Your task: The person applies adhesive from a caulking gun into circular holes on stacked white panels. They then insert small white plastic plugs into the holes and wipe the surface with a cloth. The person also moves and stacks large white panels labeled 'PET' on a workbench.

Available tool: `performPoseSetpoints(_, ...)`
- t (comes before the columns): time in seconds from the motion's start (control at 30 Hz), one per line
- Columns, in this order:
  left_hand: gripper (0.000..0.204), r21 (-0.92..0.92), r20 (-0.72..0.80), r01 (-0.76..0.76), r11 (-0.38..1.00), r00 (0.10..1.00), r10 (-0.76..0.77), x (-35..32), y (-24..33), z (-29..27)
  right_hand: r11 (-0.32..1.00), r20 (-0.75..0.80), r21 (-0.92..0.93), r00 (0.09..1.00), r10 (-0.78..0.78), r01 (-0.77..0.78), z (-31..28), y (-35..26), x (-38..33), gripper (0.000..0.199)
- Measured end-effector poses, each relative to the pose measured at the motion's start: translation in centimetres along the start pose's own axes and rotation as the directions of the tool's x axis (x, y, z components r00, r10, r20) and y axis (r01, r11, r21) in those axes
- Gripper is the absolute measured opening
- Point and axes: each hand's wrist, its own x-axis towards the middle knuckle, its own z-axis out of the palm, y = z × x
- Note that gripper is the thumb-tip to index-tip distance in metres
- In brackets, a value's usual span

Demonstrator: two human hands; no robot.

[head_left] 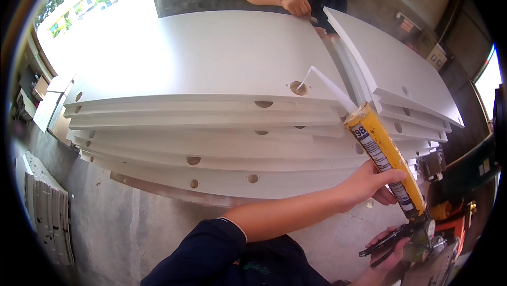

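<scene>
My left hand [376, 184] is wrapped round the barrel of a yellow caulking gun [392, 151], which carries a labelled cartridge. Lower down, my right hand [390, 254] grips the gun's dark handle and trigger end. The gun tilts up and to the left. From its front, a long white nozzle [338, 91] reaches over the top white panel [227, 53]. A thin white bent piece at the nozzle's tip drops into a round hole [299, 88] near the panel's front right corner; whether it is sealant or plastic, I cannot tell.
More white panels with round holes [253, 179] lie stacked unevenly below. To the right stands a second stack of white panels [393, 56]. Across the stacks, a co-worker's hand [297, 6] rests at the far edge. Bundled boards [47, 212] stand on the floor at left.
</scene>
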Motion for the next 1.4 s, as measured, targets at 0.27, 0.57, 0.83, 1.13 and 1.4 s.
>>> performPoseSetpoints(0.27, 0.050, 0.051, -0.168, 0.013, 0.999, 0.986, -0.004, -0.1, -1.0, -1.3, 0.991, 0.211, 0.101, 0.975, 0.068, -0.091, -1.1, 3.3, 1.7, 0.073)
performPoseSetpoints(0.57, 0.050, 0.098, -0.259, -0.002, 0.995, 0.965, 0.028, -0.4, -2.6, -1.6, 0.963, 0.317, 0.207, 0.943, 0.102, -0.174, -2.7, 5.1, 3.0, 0.071)
performPoseSetpoints(0.83, 0.050, 0.088, -0.305, 0.012, 0.996, 0.952, 0.016, -0.2, -4.8, -2.1, 0.956, 0.342, 0.202, 0.930, 0.133, -0.211, -3.7, 5.4, 2.9, 0.070)
performPoseSetpoints(1.13, 0.047, 0.172, -0.280, -0.028, 0.985, 0.957, 0.076, -1.2, -3.3, -1.2, 0.947, 0.374, 0.244, 0.921, 0.108, -0.211, -3.2, 6.3, 2.9, 0.069)
performPoseSetpoints(1.4, 0.042, 0.426, -0.144, -0.128, 0.896, 0.968, 0.207, -1.6, 6.2, 3.1, 0.945, 0.452, 0.325, 0.881, -0.138, -0.019, 4.4, 5.0, 3.9, 0.066)
